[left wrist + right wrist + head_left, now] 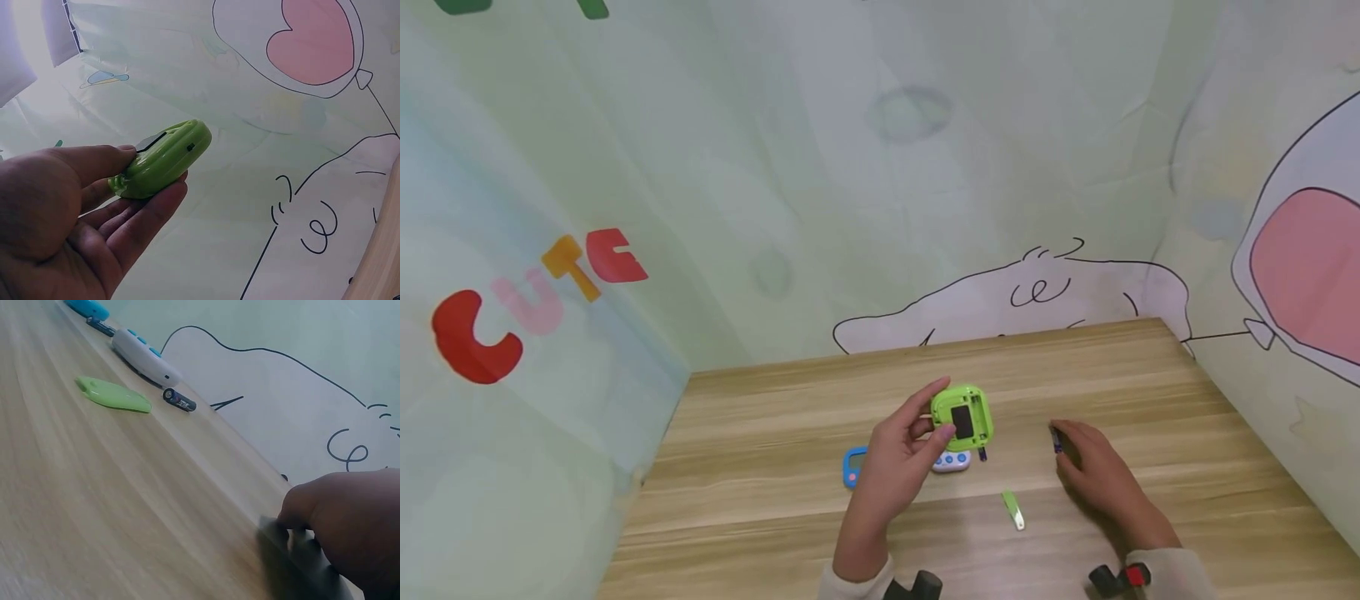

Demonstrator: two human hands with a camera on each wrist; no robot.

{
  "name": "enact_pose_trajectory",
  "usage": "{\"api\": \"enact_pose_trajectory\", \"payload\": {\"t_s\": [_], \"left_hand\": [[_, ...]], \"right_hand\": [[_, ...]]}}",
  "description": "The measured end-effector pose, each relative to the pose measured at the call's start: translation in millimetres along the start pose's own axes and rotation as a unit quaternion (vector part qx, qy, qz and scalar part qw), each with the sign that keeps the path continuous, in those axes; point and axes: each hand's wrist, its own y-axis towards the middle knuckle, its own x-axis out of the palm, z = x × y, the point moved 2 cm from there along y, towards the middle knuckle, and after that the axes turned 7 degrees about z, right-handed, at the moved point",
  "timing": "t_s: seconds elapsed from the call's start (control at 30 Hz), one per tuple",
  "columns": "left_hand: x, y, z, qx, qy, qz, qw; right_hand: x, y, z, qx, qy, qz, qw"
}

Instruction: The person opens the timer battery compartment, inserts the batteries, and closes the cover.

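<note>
My left hand (895,467) holds up a small lime-green handheld electronic toy (979,417) between thumb and fingers. Its back faces the head camera, showing a dark rectangle and an uncovered battery slot along one side. In the left wrist view, the green toy (165,159) appears edge-on, its thumb-side face tilted. Low over the tabletop, my right hand (1097,467) pinches a dark battery (1057,439) between thumb and fingertips. The right wrist view shows that hand (350,519) with its held battery hidden. A green battery cover (1012,510) lies on the table between both hands.
A loose battery (179,400) lies beside a white device with blue buttons (144,357). Farther along are another battery (100,326) and a blue device (852,468), partly behind my left hand. Printed curtains border the wooden table (760,417).
</note>
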Motion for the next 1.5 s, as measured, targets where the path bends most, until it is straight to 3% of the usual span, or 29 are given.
{"api": "enact_pose_trajectory", "payload": {"t_s": [0.27,0.7,0.93,1.23,1.5], "left_hand": [[0.8,0.0,1.1,-0.004,0.007,-0.001,1.0],[-2.3,-1.4,2.0,-0.009,0.015,0.004,0.9998],[-3.1,-2.0,4.1,-0.01,0.022,0.005,0.9997],[-4.1,-2.0,2.0,-0.004,0.017,0.002,0.9998],[-4.1,-2.5,3.3,-0.006,0.018,-0.002,0.9998]], "right_hand": [[-2,1.1,1,-0.012,0.002,0.006,0.9999],[-4,5.4,1,0.02,0.004,-0.019,0.9996],[-7,4.2,-3,0.024,0.004,0.0,0.9997],[-10,6.8,-13,0.001,0.019,0.027,0.9994],[-18,16.3,-37,-0.038,0.032,0.048,0.9976]]}}
